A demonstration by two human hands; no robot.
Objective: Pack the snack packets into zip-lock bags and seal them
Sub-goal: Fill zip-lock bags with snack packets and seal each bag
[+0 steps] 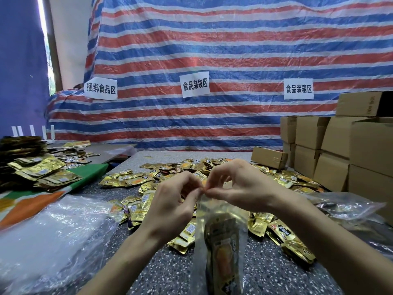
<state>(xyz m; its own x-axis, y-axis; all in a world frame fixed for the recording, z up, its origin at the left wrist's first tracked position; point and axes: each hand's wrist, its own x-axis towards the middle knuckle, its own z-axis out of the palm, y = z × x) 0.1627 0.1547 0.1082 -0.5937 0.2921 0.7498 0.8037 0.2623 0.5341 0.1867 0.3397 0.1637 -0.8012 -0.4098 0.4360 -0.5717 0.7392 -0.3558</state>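
A clear zip-lock bag (221, 213) hangs upright in front of me over the speckled table (170, 271). Inside it sit gold snack packets (223, 252), reaching down to the frame's bottom edge. My left hand (176, 201) and my right hand (240, 186) both pinch the bag's top edge, fingertips meeting at the middle of the strip. Whether the strip is closed cannot be told. Behind and around the hands lies a wide heap of loose gold packets (136, 179).
A pile of empty clear bags (53, 235) lies at the left, another clear bag (348, 205) at the right. Stacked cardboard boxes (340, 150) stand at the right. More gold packets (40, 171) lie on a green and orange board at the left. A striped tarp hangs behind.
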